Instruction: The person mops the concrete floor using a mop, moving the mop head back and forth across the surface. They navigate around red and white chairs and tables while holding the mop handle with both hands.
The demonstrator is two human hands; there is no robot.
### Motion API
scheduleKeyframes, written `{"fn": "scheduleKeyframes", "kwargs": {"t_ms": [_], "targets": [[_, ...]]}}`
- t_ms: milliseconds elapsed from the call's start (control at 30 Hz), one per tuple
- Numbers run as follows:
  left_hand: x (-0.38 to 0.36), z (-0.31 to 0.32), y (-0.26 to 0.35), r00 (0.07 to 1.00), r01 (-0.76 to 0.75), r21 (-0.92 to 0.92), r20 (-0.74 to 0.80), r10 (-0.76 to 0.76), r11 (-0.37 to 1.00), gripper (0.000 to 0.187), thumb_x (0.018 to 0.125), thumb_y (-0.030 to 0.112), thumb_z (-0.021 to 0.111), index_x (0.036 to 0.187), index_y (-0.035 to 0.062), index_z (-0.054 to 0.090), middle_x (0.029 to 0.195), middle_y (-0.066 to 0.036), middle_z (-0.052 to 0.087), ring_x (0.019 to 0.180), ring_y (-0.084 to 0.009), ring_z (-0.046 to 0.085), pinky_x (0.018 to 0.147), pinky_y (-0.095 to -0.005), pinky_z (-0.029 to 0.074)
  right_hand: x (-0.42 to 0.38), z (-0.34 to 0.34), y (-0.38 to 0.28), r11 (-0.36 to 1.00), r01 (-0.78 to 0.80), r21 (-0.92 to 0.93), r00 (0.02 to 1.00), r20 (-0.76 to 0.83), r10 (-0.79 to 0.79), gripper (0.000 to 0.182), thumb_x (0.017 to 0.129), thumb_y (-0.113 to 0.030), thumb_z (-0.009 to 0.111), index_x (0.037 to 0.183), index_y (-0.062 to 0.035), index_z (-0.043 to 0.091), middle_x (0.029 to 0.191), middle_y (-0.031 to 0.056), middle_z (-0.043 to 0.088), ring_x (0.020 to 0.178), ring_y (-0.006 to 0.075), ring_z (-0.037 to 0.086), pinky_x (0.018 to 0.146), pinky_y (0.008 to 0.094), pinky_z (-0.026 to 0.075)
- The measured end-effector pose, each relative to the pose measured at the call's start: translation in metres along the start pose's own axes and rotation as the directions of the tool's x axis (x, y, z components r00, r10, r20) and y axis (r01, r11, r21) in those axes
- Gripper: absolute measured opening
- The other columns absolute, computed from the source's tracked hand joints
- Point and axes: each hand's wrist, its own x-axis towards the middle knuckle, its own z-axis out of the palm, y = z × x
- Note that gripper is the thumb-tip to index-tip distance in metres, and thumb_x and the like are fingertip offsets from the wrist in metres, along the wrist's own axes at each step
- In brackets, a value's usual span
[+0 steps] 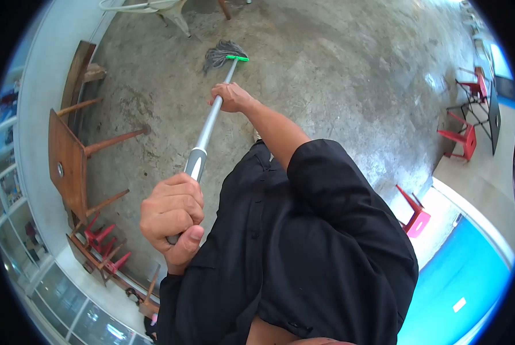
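Note:
A mop with a grey string head (220, 55), a green clamp (237, 58) and a silver pole (209, 125) reaches forward from my body. Its strands lie on the concrete floor, spread to the left of the clamp. My left hand (174, 215) is closed around the grey grip at the pole's near end, close to my left side. Farther up the pole, my right hand (232, 97) wraps around the silver shaft with the arm stretched forward. The pole slants up and away toward the floor ahead.
Wooden tables (68, 164) stand on the left by a glazed wall, with red stools (99, 236) near them. On the right are more red stools (464, 138) and a black folding table (494, 121). A pale metal chair (174, 14) stands at the far edge. Concrete floor (326, 69) stretches between.

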Motion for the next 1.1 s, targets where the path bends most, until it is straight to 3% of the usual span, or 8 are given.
{"fn": "scheduleKeyframes", "kwargs": {"t_ms": [167, 367, 467, 533, 733, 833, 900, 1100], "targets": [[0.013, 0.062, 0.009, 0.940, -0.096, -0.160, 0.311, 0.142, 0.982, 0.035, 0.084, 0.019, 0.064, 0.059, 0.0076, 0.043, 0.051, -0.002, 0.048, 0.044, -0.0176, 0.047, 0.054, -0.0353, 0.042, -0.098, -0.051, 0.014, 0.993, -0.114, -0.023, 0.987, -0.121, 0.110, 0.034, 0.093, -0.046, 0.067, 0.085, -0.0128, 0.069, 0.098, 0.0078, 0.069, 0.104, 0.0309, 0.066, 0.091, 0.0474, 0.048], [0.015, 0.165, 0.024, 0.737, -0.064, -0.422, 0.591, 0.328, 0.904, 0.031, 0.074, 0.013, 0.069, 0.058, 0.0063, 0.043, 0.056, -0.005, 0.051, 0.045, -0.0210, 0.050, 0.052, -0.0364, 0.040, -0.274, -0.107, 0.034, 0.926, -0.378, -0.017, 0.857, -0.386, 0.342, 0.034, 0.093, -0.044, 0.066, 0.083, -0.0117, 0.070, 0.093, 0.0092, 0.069, 0.101, 0.0319, 0.067, 0.089, 0.0468, 0.050], [0.009, 0.221, 0.022, 0.673, 0.028, -0.522, 0.640, 0.370, 0.852, 0.026, 0.070, 0.010, 0.066, 0.057, 0.0055, 0.044, 0.056, -0.005, 0.051, 0.044, -0.0219, 0.051, 0.052, -0.0367, 0.039, -0.371, -0.118, 0.059, 0.857, -0.515, 0.000, 0.726, -0.532, 0.436, 0.033, 0.093, -0.043, 0.067, 0.082, -0.0118, 0.070, 0.092, 0.0101, 0.069, 0.097, 0.0335, 0.067, 0.084, 0.0466, 0.053], [-0.008, 0.256, 0.021, 0.697, 0.087, -0.526, 0.639, 0.326, 0.846, 0.021, 0.067, 0.008, 0.064, 0.057, 0.0046, 0.046, 0.055, -0.006, 0.049, 0.045, -0.0238, 0.050, 0.053, -0.0374, 0.040, -0.437, -0.122, 0.068, 0.783, -0.621, 0.031, 0.615, -0.599, 0.513, 0.032, 0.092, -0.042, 0.067, 0.081, -0.0119, 0.070, 0.092, 0.0109, 0.069, 0.094, 0.0342, 0.068, 0.080, 0.0468, 0.054], [-0.039, 0.354, 0.004, 0.648, 0.175, -0.546, 0.690, 0.322, 0.819, 0.026, 0.073, 0.005, 0.064, 0.056, 0.0019, 0.045, 0.056, -0.010, 0.047, 0.051, -0.0287, 0.049, 0.057, -0.0386, 0.039, -0.599, -0.089, 0.091, 0.607, -0.781, 0.149, 0.179, -0.877, 0.446, 0.034, 0.086, -0.033, 0.076, 0.071, -0.0075, 0.059, 0.075, 0.0140, 0.062, 0.078, 0.0375, 0.064, 0.067, 0.0480, 0.049], [-0.050, 0.364, -0.011, 0.507, 0.196, -0.511, 0.784, 0.359, 0.837, 0.027, 0.074, 0.007, 0.061, 0.055, 0.0015, 0.043, 0.055, -0.010, 0.048, 0.050, -0.0279, 0.052, 0.061, -0.0395, 0.046, -0.636, -0.062, 0.091, 0.577, -0.793, 0.198, 0.077, -0.906, 0.417, 0.033, 0.085, -0.027, 0.077, 0.070, -0.0065, 0.056, 0.074, 0.0139, 0.061, 0.075, 0.0374, 0.063, 0.066, 0.0477, 0.048], [-0.052, 0.358, -0.014, 0.500, 0.205, -0.499, 0.793, 0.348, 0.842, 0.027, 0.073, 0.004, 0.060, 0.054, 0.0020, 0.041, 0.055, -0.010, 0.048, 0.050, -0.0277, 0.052, 0.062, -0.0400, 0.047, -0.642, -0.047, 0.087, 0.578, -0.779, 0.243, 0.019, -0.912, 0.410, 0.034, 0.085, -0.026, 0.076, 0.069, -0.0064, 0.054, 0.073, 0.0139, 0.061, 0.073, 0.0373, 0.062, 0.065, 0.0478, 0.048], [-0.036, 0.280, -0.015, 0.641, 0.163, -0.457, 0.723, 0.258, 0.874, 0.027, 0.072, 0.003, 0.059, 0.053, 0.0029, 0.039, 0.054, -0.009, 0.047, 0.048, -0.0259, 0.050, 0.062, -0.0407, 0.048, -0.551, -0.031, 0.087, 0.605, -0.776, 0.181, 0.154, -0.875, 0.459, 0.028, 0.085, -0.025, 0.075, 0.073, -0.0083, 0.056, 0.078, 0.0119, 0.060, 0.083, 0.0354, 0.062, 0.068, 0.0486, 0.048]]}}
